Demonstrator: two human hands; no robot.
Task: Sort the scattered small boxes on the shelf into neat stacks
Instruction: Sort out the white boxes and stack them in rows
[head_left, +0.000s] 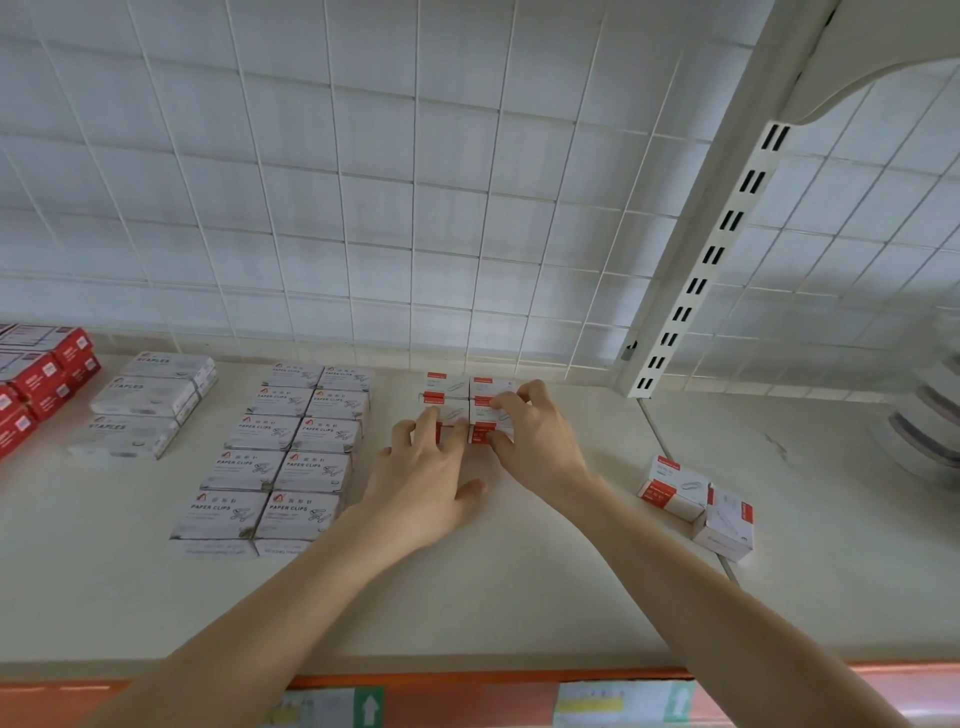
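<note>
Several small white boxes with red bands stand packed in two short rows at the back middle of the cream shelf. My right hand pinches the front right box of that group between thumb and fingers. My left hand lies flat beside it, its straight fingertips touching the front left box of the group, which they largely hide. Two more of these boxes lie loose and askew on the right, one of them turned on its side.
Two long rows of white paper-clip boxes sit left of my hands. Staples boxes and red boxes stand further left. A wire grid wall backs the shelf, and a slotted upright rises at right.
</note>
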